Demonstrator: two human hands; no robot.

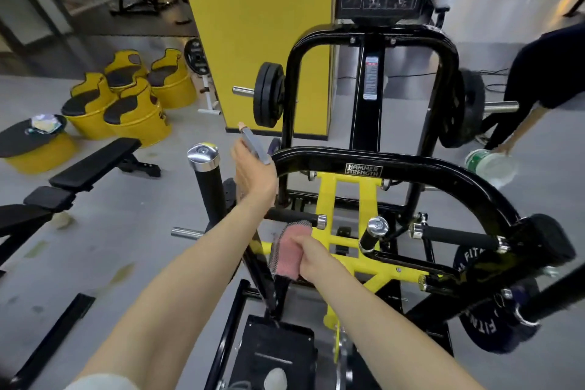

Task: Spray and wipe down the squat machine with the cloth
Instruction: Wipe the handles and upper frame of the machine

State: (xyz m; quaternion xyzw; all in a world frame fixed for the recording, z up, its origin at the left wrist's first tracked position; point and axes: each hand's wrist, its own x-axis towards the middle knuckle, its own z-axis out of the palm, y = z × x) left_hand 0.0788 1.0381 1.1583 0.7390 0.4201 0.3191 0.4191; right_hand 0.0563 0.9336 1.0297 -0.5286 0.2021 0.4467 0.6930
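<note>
The squat machine [411,169] has a black curved frame with yellow inner parts and fills the middle and right of the view. My right hand [315,260] grips a pink cloth [287,255] with a dark mesh side and presses it against a black upright bar just below a foam handle. My left hand [253,176] is raised beside the left end of the curved top bar. It holds a slim grey object [254,146]; whether this is the spray bottle I cannot tell.
A black flat bench [95,165] stands at the left, with yellow drum stools [136,108] behind it. A yellow pillar [262,25] rises behind the machine. At the right, another person [544,73] bends over a white bucket [490,165]. Weight plates [269,93] hang on the machine's pegs.
</note>
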